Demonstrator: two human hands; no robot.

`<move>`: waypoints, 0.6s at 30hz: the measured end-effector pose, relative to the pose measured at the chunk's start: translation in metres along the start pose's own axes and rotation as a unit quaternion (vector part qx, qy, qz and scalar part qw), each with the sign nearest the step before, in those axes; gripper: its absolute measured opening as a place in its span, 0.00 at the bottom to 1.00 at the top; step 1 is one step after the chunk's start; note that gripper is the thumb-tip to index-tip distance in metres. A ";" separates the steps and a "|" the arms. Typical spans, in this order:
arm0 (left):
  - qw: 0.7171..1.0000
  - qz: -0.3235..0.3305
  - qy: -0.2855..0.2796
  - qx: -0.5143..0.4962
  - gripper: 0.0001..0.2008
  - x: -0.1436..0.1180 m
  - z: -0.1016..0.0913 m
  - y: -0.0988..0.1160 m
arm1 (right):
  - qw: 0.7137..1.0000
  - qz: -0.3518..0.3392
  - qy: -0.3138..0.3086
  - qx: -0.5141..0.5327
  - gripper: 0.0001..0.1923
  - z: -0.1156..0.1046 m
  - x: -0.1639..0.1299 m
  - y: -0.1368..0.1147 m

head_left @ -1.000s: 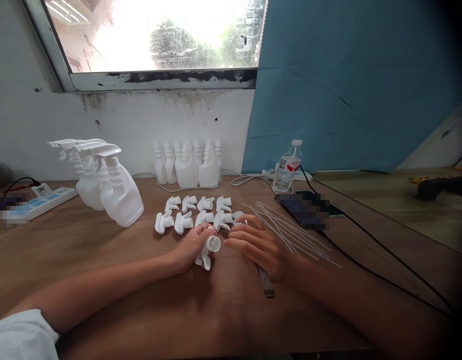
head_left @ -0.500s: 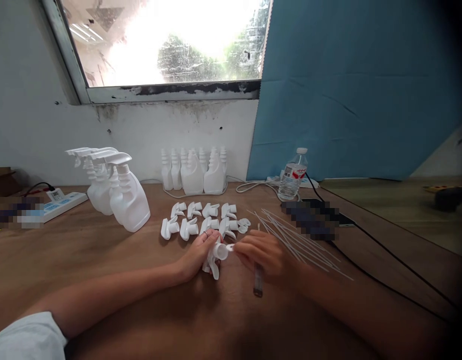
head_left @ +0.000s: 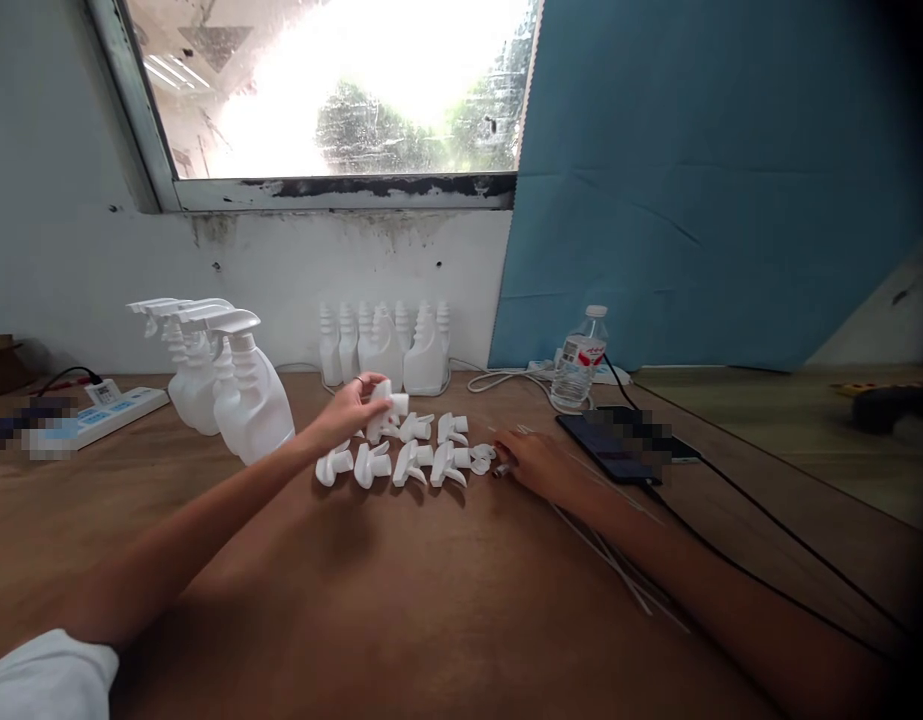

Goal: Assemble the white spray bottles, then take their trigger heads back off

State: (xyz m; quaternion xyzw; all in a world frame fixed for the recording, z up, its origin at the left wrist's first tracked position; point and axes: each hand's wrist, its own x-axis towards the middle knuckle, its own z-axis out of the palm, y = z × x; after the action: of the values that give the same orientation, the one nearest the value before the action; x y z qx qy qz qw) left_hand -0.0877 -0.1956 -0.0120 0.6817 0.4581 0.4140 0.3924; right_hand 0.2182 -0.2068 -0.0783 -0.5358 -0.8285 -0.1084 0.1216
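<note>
1. brown wooden tabletop (head_left: 401,600) under a bright window (head_left: 341,90), white wall, blue sheet (head_left: 701,180).
2. left hand (head_left: 348,410) clamped on a white plastic trigger sprayer head (head_left: 386,400), above the rows.
3. right hand (head_left: 536,465) flat on thin white tubes (head_left: 618,570); grip unclear.

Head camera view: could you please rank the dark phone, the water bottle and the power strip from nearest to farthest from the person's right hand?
From the right hand:
1. Dark phone, just to its right on the table.
2. Water bottle, farther back by the blue panel.
3. Power strip, far across the table at the left edge.
</note>
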 end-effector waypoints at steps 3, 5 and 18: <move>0.954 -0.003 0.039 0.297 0.22 0.022 -0.035 -0.002 | 1.000 -0.011 -0.021 0.006 0.10 0.003 0.001 -0.001; 0.908 -0.037 0.035 0.416 0.18 0.032 -0.051 -0.005 | 0.999 -0.022 -0.024 0.016 0.11 0.001 0.000 0.001; 0.900 -0.154 0.035 0.407 0.17 0.051 -0.057 -0.039 | 0.996 -0.044 0.030 0.065 0.12 0.005 -0.005 0.014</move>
State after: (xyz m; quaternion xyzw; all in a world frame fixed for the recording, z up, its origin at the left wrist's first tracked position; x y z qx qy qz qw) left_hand -0.1395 -0.1272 -0.0177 0.6878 0.6995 0.1495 0.1234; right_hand 0.2326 -0.2035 -0.0839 -0.4860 -0.8528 -0.0757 0.1757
